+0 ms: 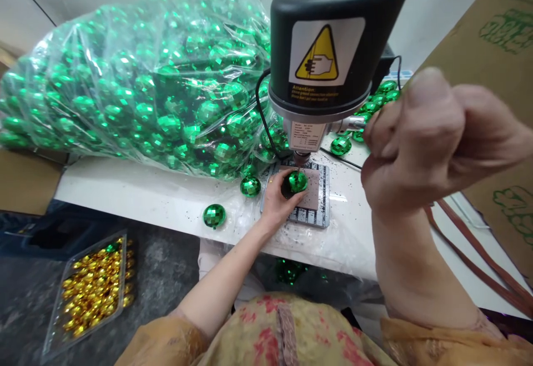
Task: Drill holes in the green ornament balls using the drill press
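My left hand (280,196) curls round a shiny green faceted ball (298,181) and holds it on the metal base plate (325,217) of a small drill press (333,38). The spindle comes down right at the top of this ball; whether the bit has entered it I cannot tell. My right hand (428,133) is raised close to the camera at the press's side lever (353,124), fingers closed round its end, which they hide. Two more loose green balls, one nearer (214,216) and one farther (250,186), lie left of the base.
A big clear bag (137,88) full of green balls fills the table's left side. More green balls (381,99) lie behind the press. Cardboard (478,77) stands at right beside brown straps (478,255). On the floor sits a clear bin (54,321) of gold balls. Dark shavings dot the tabletop.
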{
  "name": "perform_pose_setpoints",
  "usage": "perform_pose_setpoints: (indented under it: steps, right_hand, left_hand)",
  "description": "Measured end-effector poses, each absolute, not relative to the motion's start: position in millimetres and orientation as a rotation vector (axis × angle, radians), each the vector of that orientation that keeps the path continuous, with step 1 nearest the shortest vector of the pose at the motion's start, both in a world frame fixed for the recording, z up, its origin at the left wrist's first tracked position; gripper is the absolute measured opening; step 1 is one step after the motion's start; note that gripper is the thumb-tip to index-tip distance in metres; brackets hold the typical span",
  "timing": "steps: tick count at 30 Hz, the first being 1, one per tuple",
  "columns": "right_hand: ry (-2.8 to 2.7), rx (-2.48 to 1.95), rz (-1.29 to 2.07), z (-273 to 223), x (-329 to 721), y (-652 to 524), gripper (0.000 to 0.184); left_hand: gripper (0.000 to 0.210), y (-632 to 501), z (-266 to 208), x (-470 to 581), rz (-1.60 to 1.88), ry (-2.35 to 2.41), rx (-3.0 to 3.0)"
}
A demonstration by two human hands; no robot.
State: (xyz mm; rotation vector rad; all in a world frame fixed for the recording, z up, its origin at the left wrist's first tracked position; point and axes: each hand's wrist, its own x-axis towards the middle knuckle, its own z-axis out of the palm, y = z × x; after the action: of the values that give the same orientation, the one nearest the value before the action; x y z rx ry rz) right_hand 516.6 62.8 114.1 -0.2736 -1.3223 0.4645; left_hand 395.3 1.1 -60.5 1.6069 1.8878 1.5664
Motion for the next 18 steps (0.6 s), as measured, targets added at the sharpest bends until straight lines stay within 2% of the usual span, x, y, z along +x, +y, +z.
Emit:
perform_pose_setpoints:
  steps: [4, 7, 9, 12, 14, 15, 18]
  right_hand:
    - [-1.176, -0.241, 0.43, 130, 508, 63, 0.048]
    - [-1.179, -0.224, 0.469, 129, 507, 65, 0.048]
    - [-1.164, -0.197, 0.47, 127, 507, 66, 0.047]
    - [-1.169, -0.199, 0.463, 126, 508, 65, 0.047]
    - [-1.184, -0.236, 0.457, 126, 508, 64, 0.046]
    - [-1.191, -0.257, 0.455, 126, 509, 63, 0.046]
    - [-1.19, -0.29, 0.45, 127, 508, 63, 0.046]
  left_hand:
    - [0.051, -37, -44, 405, 1.672, 1.954, 1.811]
    - [0.064, -84, -40, 412, 1.585, 1.484, 2.154]
    - [0.064, -114, -46, 414, 1.34, 1.282, 2.378]
    - [0.055, -144, -60, 410, 0.74, 1.311, 2.695]
    - [0.048, -153, -65, 404, 0.537, 1.337, 2.802]
    - [0.047, -153, -66, 400, 0.593, 1.351, 2.831]
    - [0.04, -138, -60, 387, 1.109, 1.615, 2.769]
